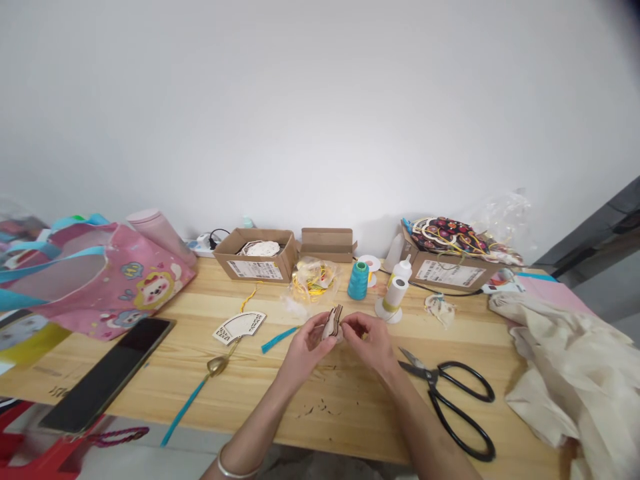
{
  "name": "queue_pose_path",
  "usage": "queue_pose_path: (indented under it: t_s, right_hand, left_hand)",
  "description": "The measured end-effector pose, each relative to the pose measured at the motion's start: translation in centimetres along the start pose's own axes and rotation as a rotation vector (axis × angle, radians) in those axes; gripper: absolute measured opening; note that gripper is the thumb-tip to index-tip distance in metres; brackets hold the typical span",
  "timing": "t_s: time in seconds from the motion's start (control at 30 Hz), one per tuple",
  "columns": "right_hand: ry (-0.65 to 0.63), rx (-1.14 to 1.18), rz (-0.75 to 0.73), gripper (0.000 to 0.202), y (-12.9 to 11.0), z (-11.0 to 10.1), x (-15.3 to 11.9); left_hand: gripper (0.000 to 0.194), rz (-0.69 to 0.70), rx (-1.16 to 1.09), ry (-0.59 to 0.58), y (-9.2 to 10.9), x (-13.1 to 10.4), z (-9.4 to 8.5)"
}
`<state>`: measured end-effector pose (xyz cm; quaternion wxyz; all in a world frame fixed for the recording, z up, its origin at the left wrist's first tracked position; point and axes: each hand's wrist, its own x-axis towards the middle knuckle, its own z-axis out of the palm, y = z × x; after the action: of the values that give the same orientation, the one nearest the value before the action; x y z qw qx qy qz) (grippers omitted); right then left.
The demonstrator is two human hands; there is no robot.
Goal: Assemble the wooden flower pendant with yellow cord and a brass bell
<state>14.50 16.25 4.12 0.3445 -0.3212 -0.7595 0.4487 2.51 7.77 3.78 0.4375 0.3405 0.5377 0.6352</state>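
Between my fingers, above the middle of the table, is a small stack of thin wooden cutouts [335, 321], seen edge-on. My left hand [311, 345] is closed around it from the left. At the stack's right edge, the fingers of my right hand [369, 337] are pinched together; what they grip there is too small to make out. Just left of my hands lies a blue tassel [279, 339]. Further left, a fan-shaped wooden piece [241, 327] has a yellow cord above it, and a gold bead [217, 365] and another blue tassel below.
Black-handled scissors [434, 380] lie open right of my hands. Behind stand a teal thread cone [358, 281], a white spool [395, 293], a glue bottle [401, 270] and cardboard boxes [255, 270]. A phone [107, 377] and pink bag [115, 280] are left, beige cloth [575, 360] right.
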Motion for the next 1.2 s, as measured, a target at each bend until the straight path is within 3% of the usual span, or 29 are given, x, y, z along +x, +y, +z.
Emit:
queue_pose_path:
  t_s: [0.27,0.43,0.57,0.8,1.0,1.2]
  right_hand:
    - [0.007,0.001,-0.047,0.017,-0.3,-0.1,0.1]
    - [0.112,-0.065,-0.222,0.014,-0.3,-1.3,0.4]
    - [-0.089,-0.109,-0.394,0.016,-0.9,-2.7,1.0]
    - [-0.333,-0.199,-0.509,0.014,-2.0,-3.9,2.7]
    - [-0.429,-0.147,-0.533,0.011,-2.2,-3.9,3.7]
    - [-0.308,-0.128,-0.533,0.015,-1.8,-2.9,3.3]
  left_hand:
    - [0.045,0.03,0.048,-0.034,-0.4,-0.1,-0.3]
    - [0.049,0.029,0.087,-0.014,-0.6,-0.2,-0.5]
    - [0.052,0.017,0.158,-0.03,-0.3,-0.3,-0.9]
    - [0.055,-0.027,0.219,-0.144,1.2,-0.3,-1.3]
    - [0.054,-0.045,0.176,-0.206,1.2,0.0,-1.7]
    - [0.05,-0.122,0.129,-0.236,2.2,-0.4,-1.6]
